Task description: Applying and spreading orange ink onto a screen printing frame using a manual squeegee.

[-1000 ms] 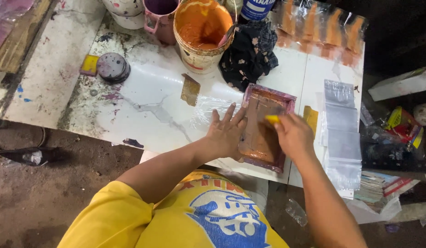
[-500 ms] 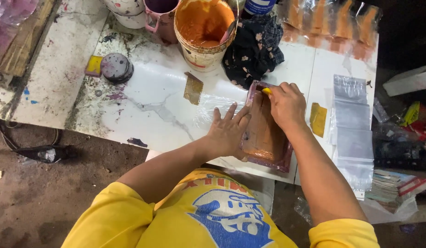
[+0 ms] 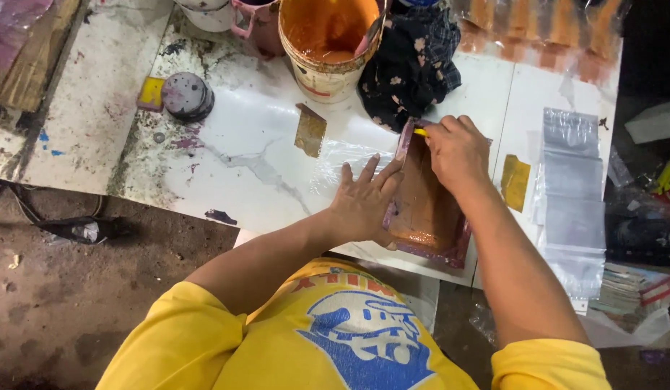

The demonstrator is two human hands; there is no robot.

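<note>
The printing frame (image 3: 425,209), a flat rectangular screen with a purple-stained rim and orange ink spread over its mesh, is lying near the front edge of the white marble-patterned table (image 3: 227,144), just in front of the person's chest. A dark flowered cloth (image 3: 411,61) is sitting bunched at the frame's far end, and beside it a paint bucket (image 3: 328,43) smeared with orange ink is standing upright. To the right of the frame a stack of clear plastic bags (image 3: 572,195) is lying along the table's edge. The left hand (image 3: 364,202) is lying open, palm down, fingers spread, pressing on the frame's left rim and the clear film beside it. The right hand (image 3: 458,152) is curling closed at the frame's far end, gripping a small yellow squeegee (image 3: 420,132), of which only a tip is showing. A round grey lid (image 3: 187,95) is resting well to the left, with a yellow tag (image 3: 151,92) touching it. A small ochre card (image 3: 310,130) is lying between the bucket and the left hand, and another yellow card (image 3: 515,182) is lying between frame and bags.
</note>
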